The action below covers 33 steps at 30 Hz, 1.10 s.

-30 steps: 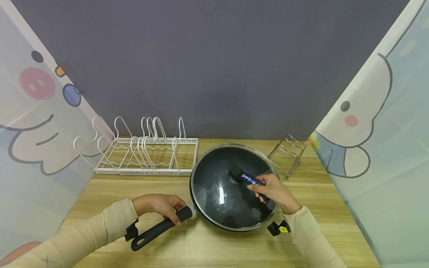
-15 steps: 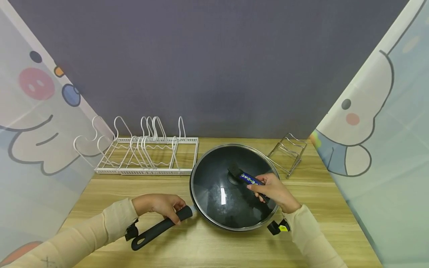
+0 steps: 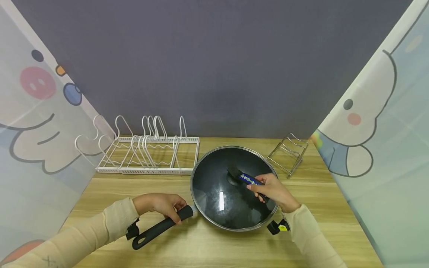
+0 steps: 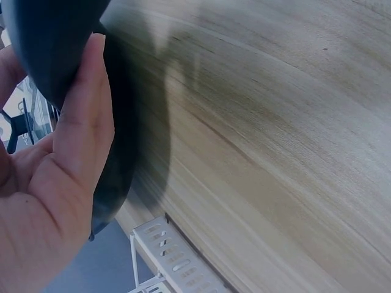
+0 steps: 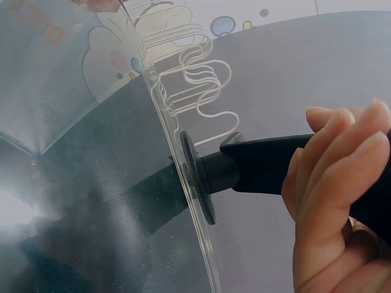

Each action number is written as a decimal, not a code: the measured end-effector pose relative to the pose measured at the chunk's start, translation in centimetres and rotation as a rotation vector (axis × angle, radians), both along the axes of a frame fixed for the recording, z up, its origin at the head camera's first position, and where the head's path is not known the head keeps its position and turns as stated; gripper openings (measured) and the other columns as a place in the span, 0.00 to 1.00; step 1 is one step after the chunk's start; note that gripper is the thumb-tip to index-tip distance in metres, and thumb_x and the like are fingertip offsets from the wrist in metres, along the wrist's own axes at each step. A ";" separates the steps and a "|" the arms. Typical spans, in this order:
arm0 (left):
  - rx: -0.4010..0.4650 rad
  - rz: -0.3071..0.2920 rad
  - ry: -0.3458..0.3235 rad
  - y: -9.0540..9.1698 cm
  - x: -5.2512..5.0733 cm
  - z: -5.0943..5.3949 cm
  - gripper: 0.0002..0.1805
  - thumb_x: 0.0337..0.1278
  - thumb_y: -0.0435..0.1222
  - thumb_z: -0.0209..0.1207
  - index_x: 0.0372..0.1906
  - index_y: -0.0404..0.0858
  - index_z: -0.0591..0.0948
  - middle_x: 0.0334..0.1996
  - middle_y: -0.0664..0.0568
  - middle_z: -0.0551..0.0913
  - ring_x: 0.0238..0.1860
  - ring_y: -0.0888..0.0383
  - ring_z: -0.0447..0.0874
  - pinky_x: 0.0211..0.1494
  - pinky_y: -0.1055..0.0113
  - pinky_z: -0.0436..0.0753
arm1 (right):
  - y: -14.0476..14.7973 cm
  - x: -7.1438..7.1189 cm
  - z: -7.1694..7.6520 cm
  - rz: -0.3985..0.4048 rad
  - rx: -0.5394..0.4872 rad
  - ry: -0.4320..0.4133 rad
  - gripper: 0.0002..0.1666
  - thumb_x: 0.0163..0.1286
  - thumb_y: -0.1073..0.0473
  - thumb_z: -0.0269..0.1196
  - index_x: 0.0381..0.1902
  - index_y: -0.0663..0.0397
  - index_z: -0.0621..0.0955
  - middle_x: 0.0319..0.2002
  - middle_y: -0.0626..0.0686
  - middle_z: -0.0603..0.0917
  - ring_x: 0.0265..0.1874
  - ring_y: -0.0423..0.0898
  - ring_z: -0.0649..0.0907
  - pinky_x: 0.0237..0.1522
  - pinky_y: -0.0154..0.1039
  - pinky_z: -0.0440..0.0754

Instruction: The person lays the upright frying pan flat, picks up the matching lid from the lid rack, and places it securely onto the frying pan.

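Observation:
In the head view a round glass lid with a metal rim covers a dark frying pan, whose side shows in the left wrist view. My left hand grips the pan's long black handle near the pan end, thumb on top. My right hand holds the black lid handle, which has a blue label and slants from the lid's centre knob. Whether the lid touches the pan all round cannot be seen.
A white wire rack with upright loops stands on the wooden table at the back left. Behind the lid on the right is a small metal rack. A grey wall panel and printed side panels surround the table.
The lid has shifted slightly towards me, and the dark pan edge that showed at its lower left is now mostly hidden. Both hands keep their grips, and the view shifts a little.

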<state>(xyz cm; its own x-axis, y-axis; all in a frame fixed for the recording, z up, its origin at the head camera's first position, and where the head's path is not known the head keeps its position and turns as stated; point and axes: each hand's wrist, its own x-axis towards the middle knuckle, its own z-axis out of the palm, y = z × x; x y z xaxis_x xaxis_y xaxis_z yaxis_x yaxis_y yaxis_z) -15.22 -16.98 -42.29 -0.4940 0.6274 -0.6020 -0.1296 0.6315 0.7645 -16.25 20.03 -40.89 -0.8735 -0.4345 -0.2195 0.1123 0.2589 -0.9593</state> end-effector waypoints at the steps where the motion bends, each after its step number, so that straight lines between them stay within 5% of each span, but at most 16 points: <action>1: -0.001 0.001 -0.003 0.0 0.0 0.0 0.14 0.47 0.25 0.64 0.42 0.35 0.78 0.33 0.47 0.81 0.29 0.58 0.81 0.29 0.67 0.81 | 0.0 0.0 0.0 0.001 -0.004 0.000 0.21 0.63 0.57 0.64 0.33 0.75 0.74 0.16 0.49 0.77 0.11 0.39 0.73 0.16 0.31 0.75; 15: 0.013 0.000 -0.018 -0.1 -0.1 -0.3 0.14 0.47 0.26 0.64 0.41 0.35 0.78 0.34 0.47 0.81 0.30 0.58 0.81 0.30 0.66 0.81 | 0.0 -0.2 0.1 0.038 0.048 0.019 0.15 0.64 0.58 0.64 0.26 0.62 0.73 0.16 0.49 0.75 0.11 0.39 0.73 0.17 0.33 0.76; 33: 0.016 -0.007 0.005 -0.5 -0.1 0.2 0.11 0.50 0.29 0.64 0.40 0.36 0.79 0.29 0.50 0.80 0.28 0.60 0.80 0.29 0.68 0.81 | -0.1 -0.3 -0.2 0.035 0.051 0.027 0.15 0.64 0.58 0.63 0.29 0.66 0.74 0.16 0.50 0.75 0.10 0.39 0.72 0.17 0.34 0.76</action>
